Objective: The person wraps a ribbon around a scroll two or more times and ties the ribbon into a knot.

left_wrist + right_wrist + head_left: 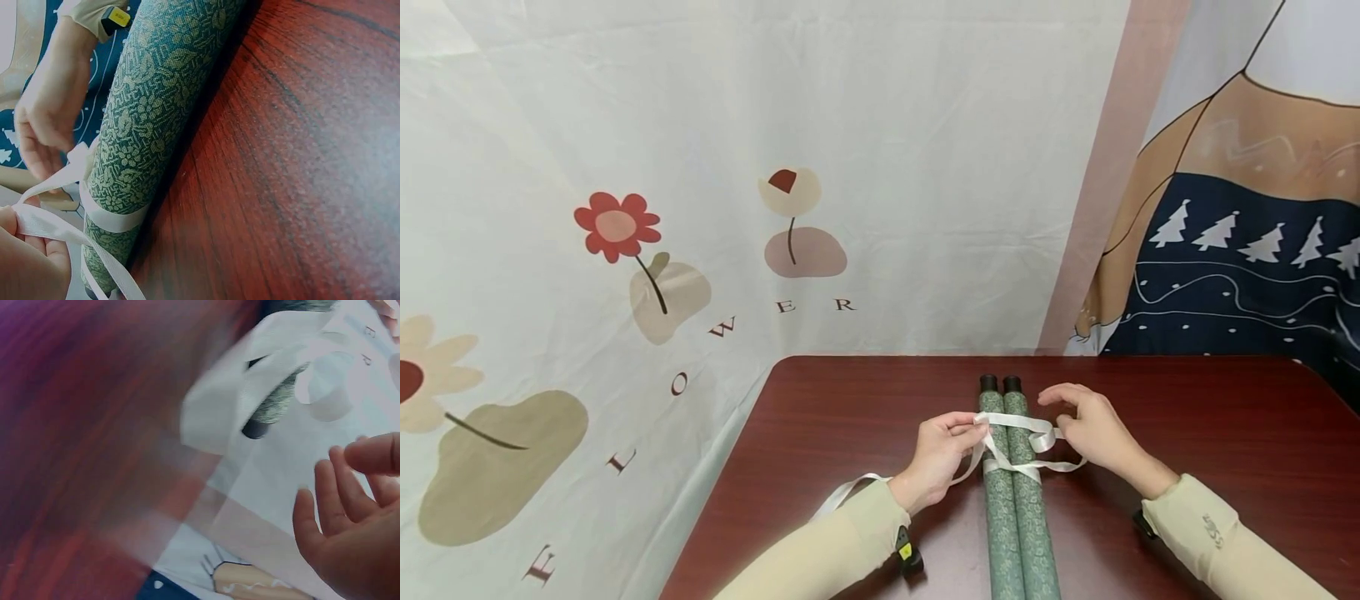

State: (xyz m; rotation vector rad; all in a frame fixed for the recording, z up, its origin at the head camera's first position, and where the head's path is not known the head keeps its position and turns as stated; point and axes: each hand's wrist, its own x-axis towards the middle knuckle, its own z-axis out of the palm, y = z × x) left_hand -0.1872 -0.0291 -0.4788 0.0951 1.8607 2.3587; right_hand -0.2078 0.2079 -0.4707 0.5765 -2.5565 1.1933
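Two green patterned fabric rolls [1002, 525] with black end knobs lie side by side on the table, pointing away from me. A white ribbon [1018, 421] wraps round both, with loose loops above the band. At the left of the rolls, my left hand [936, 462] pinches the ribbon between thumb and fingers; a long tail trails behind that wrist. My right hand [1097, 429] hovers on the other side, beside the ribbon's curled end. Its fingers are loosely spread in the right wrist view, where the ribbon [215, 412] hangs apart from them.
The dark red wooden table [820, 417] extends to both sides of the rolls. Behind its far edge hangs a pale cloth [925, 167] printed with flowers and letters, with a dark blue printed part [1247, 275] at the right.
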